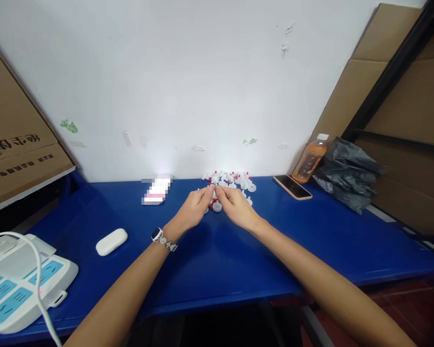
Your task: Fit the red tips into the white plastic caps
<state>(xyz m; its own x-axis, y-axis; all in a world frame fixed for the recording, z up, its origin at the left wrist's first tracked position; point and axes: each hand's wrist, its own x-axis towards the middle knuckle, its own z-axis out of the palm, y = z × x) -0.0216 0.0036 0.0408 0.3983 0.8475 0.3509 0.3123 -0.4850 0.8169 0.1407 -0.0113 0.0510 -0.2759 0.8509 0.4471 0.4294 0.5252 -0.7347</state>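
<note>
My left hand, with a watch and a bracelet on its wrist, is closed with thumb and fingers pinched. My right hand is pinched the same way, and the fingertips of both meet. Whatever lies between them is too small and too covered to make out. Just behind and under the hands is a pile of small white plastic nozzle caps, round at the base, several with red tips. One white round cap shows below the fingertips; other pieces are partly hidden by my hands.
On the blue table, a phone, an orange drink bottle and a black plastic bag are at right. A blurred-out card, white earbud case and power strip are at left. A wall rises behind.
</note>
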